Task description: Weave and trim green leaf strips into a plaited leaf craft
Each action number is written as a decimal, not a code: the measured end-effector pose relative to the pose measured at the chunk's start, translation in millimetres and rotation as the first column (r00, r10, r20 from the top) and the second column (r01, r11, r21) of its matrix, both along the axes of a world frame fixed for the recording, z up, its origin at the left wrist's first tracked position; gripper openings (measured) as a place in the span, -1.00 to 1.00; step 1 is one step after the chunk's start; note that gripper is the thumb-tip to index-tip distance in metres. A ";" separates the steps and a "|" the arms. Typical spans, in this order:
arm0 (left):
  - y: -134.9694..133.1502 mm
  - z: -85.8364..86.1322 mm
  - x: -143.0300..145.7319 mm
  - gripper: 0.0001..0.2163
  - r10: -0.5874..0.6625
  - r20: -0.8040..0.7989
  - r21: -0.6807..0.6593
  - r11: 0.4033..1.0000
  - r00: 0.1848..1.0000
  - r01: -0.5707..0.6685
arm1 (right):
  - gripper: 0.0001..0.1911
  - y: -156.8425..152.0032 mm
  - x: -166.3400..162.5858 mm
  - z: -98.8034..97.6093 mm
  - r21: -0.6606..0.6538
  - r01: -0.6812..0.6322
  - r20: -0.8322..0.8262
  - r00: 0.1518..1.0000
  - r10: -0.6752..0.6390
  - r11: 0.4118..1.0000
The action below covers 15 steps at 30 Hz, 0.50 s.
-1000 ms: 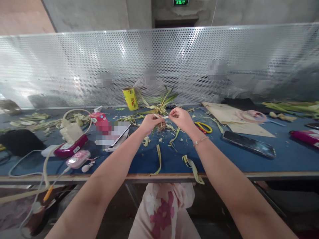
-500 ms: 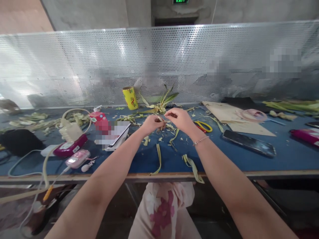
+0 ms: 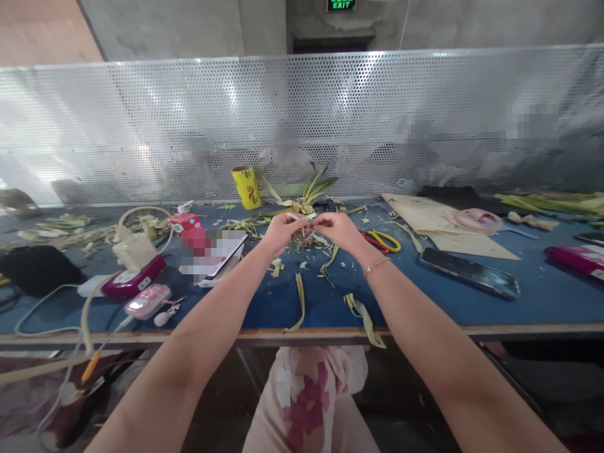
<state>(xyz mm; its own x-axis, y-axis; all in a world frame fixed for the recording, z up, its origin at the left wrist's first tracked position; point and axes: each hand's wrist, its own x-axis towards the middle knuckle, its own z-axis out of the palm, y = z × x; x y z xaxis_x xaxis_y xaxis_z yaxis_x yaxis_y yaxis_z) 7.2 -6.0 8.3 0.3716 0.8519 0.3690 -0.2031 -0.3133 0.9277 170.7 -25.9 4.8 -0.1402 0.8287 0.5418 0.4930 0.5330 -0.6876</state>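
Over the middle of the blue table, my left hand is closed in a pinch on a thin pale plant strip. Close beside it, my right hand is closed too, its fingertips meeting the left ones. What the right fingertips grip is too small and hidden to make out. Leafy green stalks rise just beyond the hands. Scissors with yellow and red handles lie by my right wrist. Peeled plant scraps are scattered beneath and in front of the hands.
A yellow roll stands behind, before the perforated metal screen. To the left are a red box, a pink case and cables. At right lie a phone and brown card. Dried strips overhang the front edge.
My right hand has come down and in toward the left, so the fingertips now meet. My left hand has shifted slightly, still pinching the strip.
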 end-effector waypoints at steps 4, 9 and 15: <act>3.9 -3.2 0.5 -0.77 0.094 0.014 -0.036 0.995 0.995 -0.094 | -0.86 0.4 -3.5 -1.0 -0.034 0.004 -0.093 0.996 -0.007 0.999; 3.6 -4.6 1.9 -0.78 0.095 0.014 -0.048 0.994 0.995 -0.094 | -0.84 -0.1 -6.7 -1.4 -0.089 -0.097 -0.253 0.965 0.072 0.991; 1.1 -3.5 3.9 -0.80 0.069 0.034 -0.091 0.994 0.997 -0.065 | -0.86 -5.0 -9.5 3.1 -0.127 -0.244 -0.413 0.894 0.173 0.961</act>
